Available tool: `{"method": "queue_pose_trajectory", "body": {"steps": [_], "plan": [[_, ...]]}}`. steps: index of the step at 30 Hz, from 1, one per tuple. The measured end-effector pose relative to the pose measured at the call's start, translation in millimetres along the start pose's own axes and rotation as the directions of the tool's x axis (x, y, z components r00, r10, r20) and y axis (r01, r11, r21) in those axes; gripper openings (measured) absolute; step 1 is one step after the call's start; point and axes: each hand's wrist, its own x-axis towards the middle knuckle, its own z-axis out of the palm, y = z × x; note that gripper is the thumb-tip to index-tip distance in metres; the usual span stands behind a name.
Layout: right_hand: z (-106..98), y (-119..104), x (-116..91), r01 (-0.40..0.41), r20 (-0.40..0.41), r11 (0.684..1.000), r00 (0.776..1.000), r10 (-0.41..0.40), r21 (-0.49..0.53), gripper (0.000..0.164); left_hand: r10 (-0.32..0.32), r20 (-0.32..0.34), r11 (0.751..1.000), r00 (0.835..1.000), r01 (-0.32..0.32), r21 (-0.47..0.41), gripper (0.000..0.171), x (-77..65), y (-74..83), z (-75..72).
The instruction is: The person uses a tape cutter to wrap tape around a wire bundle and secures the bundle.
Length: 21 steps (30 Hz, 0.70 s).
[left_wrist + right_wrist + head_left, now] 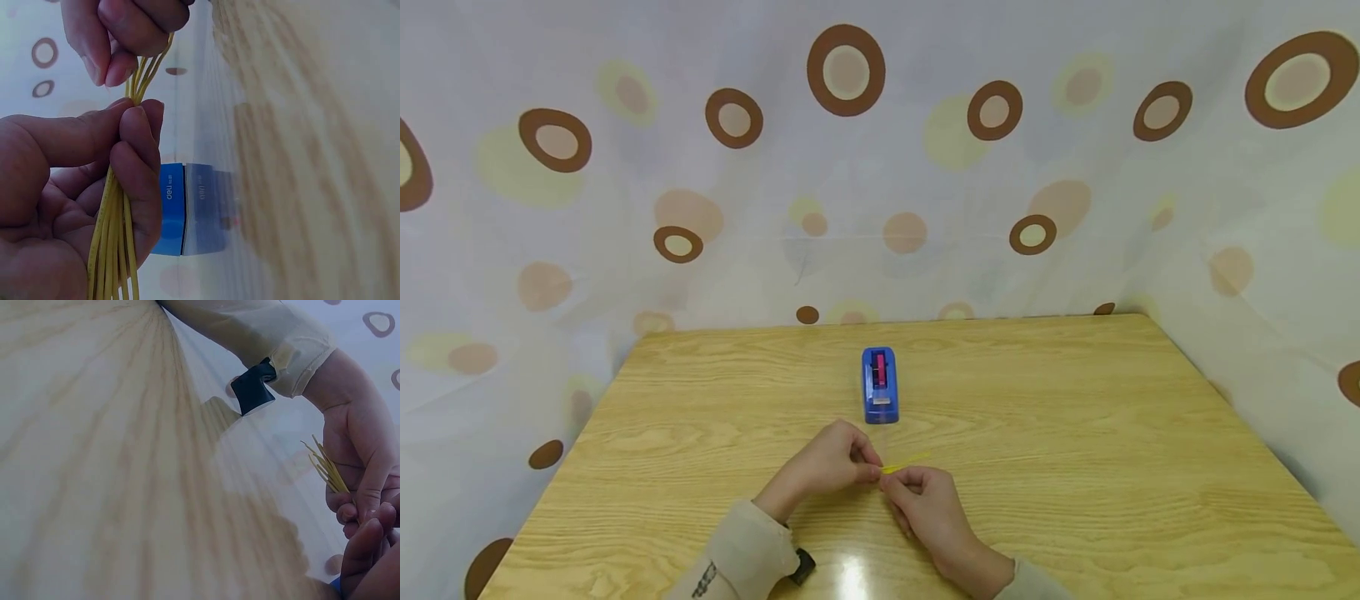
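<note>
The left hand (829, 460) grips yellow wires (112, 228) running rightward just past the right hand (931, 507), whose hold I cannot tell.

I observe the left-hand grip (369, 447) holding yellow strands (326, 464); the right-hand grip (372, 559) adjoins below. A black block (253, 389) sits at the cream cuff (309, 359), beyond the table (125, 456).

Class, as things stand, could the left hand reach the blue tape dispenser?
Probably yes: the tape dispenser sits just ahead, unblocked, though the left hand should first release the yellow wires.
</note>
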Motion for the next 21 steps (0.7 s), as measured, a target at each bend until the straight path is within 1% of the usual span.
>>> {"method": "queue_pose_trajectory", "body": {"steps": [4, 9, 14, 21], "plan": [[-0.6, 1.4, 0.1, 0.019, 0.005, 1.0, 1.0, -0.019, -0.004, 0.029, 0.016, 0.004, 1.0, 1.0, -0.016, -0.002, 0.007, -0.7, 1.3, 1.4], [0.1, 1.4, -0.8, 0.016, 0.009, 1.0, 1.0, -0.016, -0.002, 0.03, 0.026, 0.011, 0.999, 1.0, -0.026, -0.021, 0.007, -1.9, 1.4, 1.9], [1.1, 0.8, -1.7, 0.013, 0.008, 1.0, 1.0, -0.013, 0.011, 0.029, 0.027, 0.024, 0.999, 0.999, -0.026, -0.036, 0.006, -2.9, 1.4, 0.7], [2.3, 0.2, -3.0, 0.005, 0.001, 1.0, 1.0, -0.005, 0.009, 0.029, 0.022, 0.027, 0.998, 0.999, -0.02, -0.052, 0.007, -5.4, 5.7, -0.8]]}}
